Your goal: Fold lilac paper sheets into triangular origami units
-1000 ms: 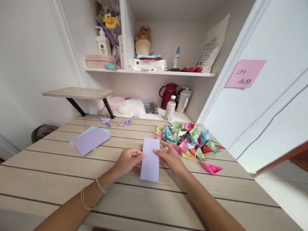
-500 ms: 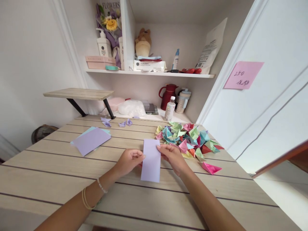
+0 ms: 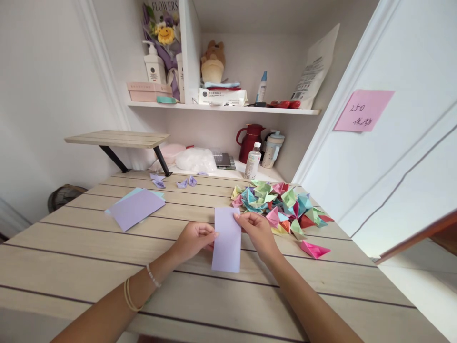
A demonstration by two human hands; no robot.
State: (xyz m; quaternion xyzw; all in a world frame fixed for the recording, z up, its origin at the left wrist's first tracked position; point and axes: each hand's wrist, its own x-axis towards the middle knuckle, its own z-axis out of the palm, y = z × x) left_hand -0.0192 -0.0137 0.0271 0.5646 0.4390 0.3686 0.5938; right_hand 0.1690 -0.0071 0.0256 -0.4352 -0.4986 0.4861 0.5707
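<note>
A purple sheet of paper [image 3: 227, 243], a tall narrow rectangle, is held upright above the table between both hands. My left hand [image 3: 197, 240] pinches its left edge, thumb in front and fingers partly hidden behind. On the opposite side, my right hand [image 3: 257, 232] grips the upper right edge with the thumb on the front. Just beyond that hand lies a heap of folded paper boats [image 3: 264, 197] in many colours. One pink paper boat [image 3: 314, 249] sits apart, nearer me. To the left rests a stack of purple and light blue paper [image 3: 139, 208].
Several small purple folded papers [image 3: 182, 183] lie at the table's back. A small raised wooden shelf [image 3: 117, 138] stands at back left on black legs. Behind the table, a plastic bottle [image 3: 253, 161], a red jug [image 3: 249, 143] and a tumbler [image 3: 273, 150] stand in the cabinet.
Both hands and the purple sheet have shifted very slightly to the right in the view. The grip on the paper looks the same.
</note>
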